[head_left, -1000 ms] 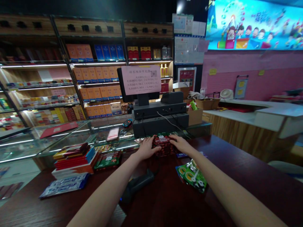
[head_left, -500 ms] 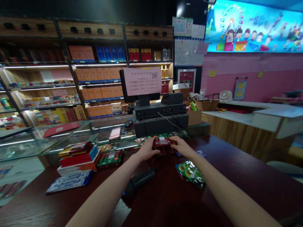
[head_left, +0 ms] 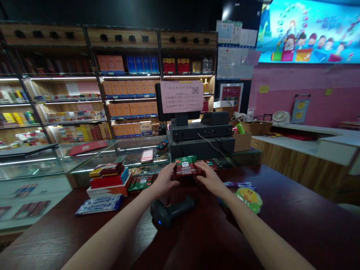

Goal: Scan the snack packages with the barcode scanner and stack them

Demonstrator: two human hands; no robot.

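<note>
A person's left hand (head_left: 165, 179) and right hand (head_left: 209, 179) grasp a red-and-green packet bundle (head_left: 185, 166) by its opposite ends, in front of a cash register (head_left: 201, 140). Half a second on, the bundle has shifted leftward against the register, seemingly nearer the green packets (head_left: 142, 182) beyond the left hand, while dark packets (head_left: 214, 163) now show behind the right. A scanner (head_left: 172, 212) lies between the forearms on the desk (head_left: 284, 225).
</note>
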